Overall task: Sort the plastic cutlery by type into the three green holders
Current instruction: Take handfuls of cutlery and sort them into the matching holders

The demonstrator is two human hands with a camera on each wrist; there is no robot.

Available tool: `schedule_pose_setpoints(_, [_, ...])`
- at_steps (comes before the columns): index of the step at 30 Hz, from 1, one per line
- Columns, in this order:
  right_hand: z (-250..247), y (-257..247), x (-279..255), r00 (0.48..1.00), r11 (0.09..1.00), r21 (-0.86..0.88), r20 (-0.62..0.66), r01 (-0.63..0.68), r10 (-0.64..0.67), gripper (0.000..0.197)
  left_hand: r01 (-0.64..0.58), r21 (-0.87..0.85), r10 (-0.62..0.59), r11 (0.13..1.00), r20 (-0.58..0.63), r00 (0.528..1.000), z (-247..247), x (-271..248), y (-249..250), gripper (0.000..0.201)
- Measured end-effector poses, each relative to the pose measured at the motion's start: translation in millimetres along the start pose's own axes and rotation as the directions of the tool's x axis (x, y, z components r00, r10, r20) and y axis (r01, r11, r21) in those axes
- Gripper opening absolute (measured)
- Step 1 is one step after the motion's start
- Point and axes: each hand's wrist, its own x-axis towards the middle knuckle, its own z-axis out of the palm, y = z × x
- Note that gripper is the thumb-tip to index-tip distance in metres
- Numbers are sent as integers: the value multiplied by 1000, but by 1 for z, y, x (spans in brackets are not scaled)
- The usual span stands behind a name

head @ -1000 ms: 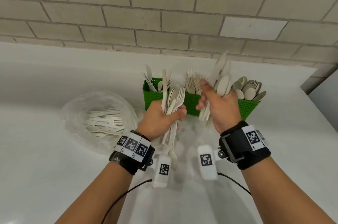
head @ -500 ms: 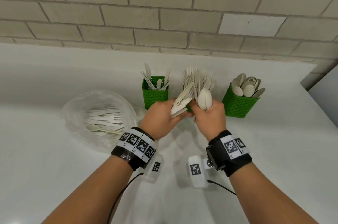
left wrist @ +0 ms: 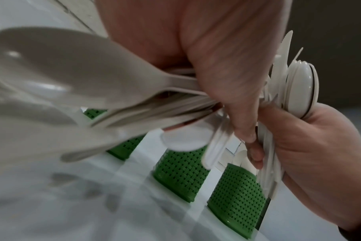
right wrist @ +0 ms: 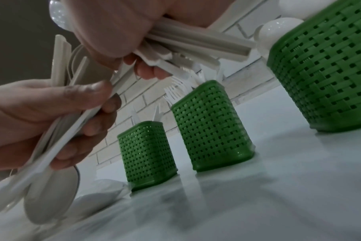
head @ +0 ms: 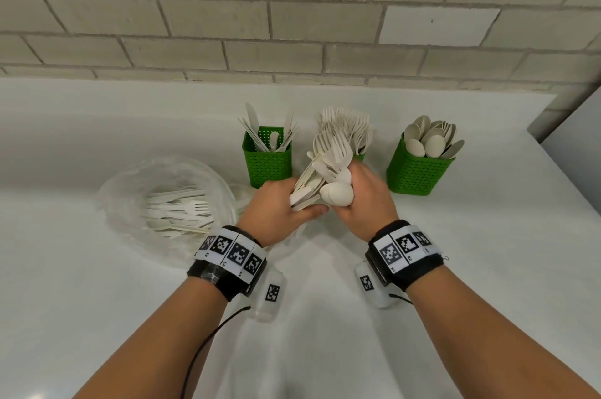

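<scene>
We held our left hand (head: 279, 210) and right hand (head: 367, 200) together just in front of the middle holder of forks (head: 359, 156), both above the white counter (head: 455, 268). Our left fingers (right wrist: 88, 128) curled round a mixed bundle of cutlery (head: 304, 190); our right fingers (left wrist: 256, 151) and thumb clamped a sheaf of forks and spoons (head: 335, 164), tines upward. The knife holder (head: 267, 164) stood to the left, the spoon holder (head: 416, 171) to the right. More unsorted cutlery lay in the clear plastic bag (head: 130, 190) left of our hands.
</scene>
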Motion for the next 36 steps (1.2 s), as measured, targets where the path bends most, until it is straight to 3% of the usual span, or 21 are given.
schedule_pose_setpoints(3, [-1, 3, 3, 998, 998, -56, 64, -6, 10, 45, 17, -2, -17, 1000, 1, 1000, -1, -1, -2, 33])
schedule_pose_setpoints(8, [-2, 0, 3, 996, 993, -95, 59, 76, -70, 41, 51, -104, -54, 993, -33, 998, 1, -5, -5, 40])
schedule_pose_setpoints(10, [3, -4, -1, 998, 998, -20, 48, 51, -50, 42, 59, -131, -66, 990, -50, 997, 4, -7, -5, 40])
schedule_pose_setpoints(12, [11, -9, -8, 996, 978, 193, 56, -84, 75, 46, 47, -129, -52, 991, -31, 998, 6, -10, -6, 42])
schedule_pose_setpoints(16, [17, -14, -8, 925, 792, 505, 41, -345, 377, 26, 102, -210, -103, 972, 3, 995, 6, -10, -4, 26])
schedule_pose_setpoints(20, [5, -13, 10, 843, 573, 718, 36, -396, 537, 16, 208, -326, -238, 922, -54, 970, -2, -7, -4, 28])
schedule_pose_setpoints(23, [1, -17, 15, 842, 524, 731, 126, -437, 525, 23, 162, -414, -209, 896, -70, 975, -9, -5, 3, 19])
schedule_pose_setpoints(25, [1, -21, 15, 841, 483, 724, 254, -493, 478, 33, 116, -442, -137, 889, -17, 990, -11, -4, 11, 18])
schedule_pose_setpoints(28, [1, -28, 17, 812, 400, 728, 376, -557, 446, 18, 55, -458, -2, 887, 115, 993, -11, -4, 18, 8])
schedule_pose_setpoints(30, [-3, -28, 20, 800, 238, 817, 379, -526, 465, 6, 93, -485, -44, 870, 113, 993, -13, -7, 16, 14])
schedule_pose_setpoints(32, [-8, -21, 22, 789, 73, 878, 385, -473, 478, 22, 158, -505, -162, 849, 36, 986, -15, -10, 11, 29])
schedule_pose_setpoints(36, [-13, -16, 20, 798, 37, 893, 382, -449, 466, 29, 209, -536, -264, 818, -26, 964, -21, -11, 8, 38])
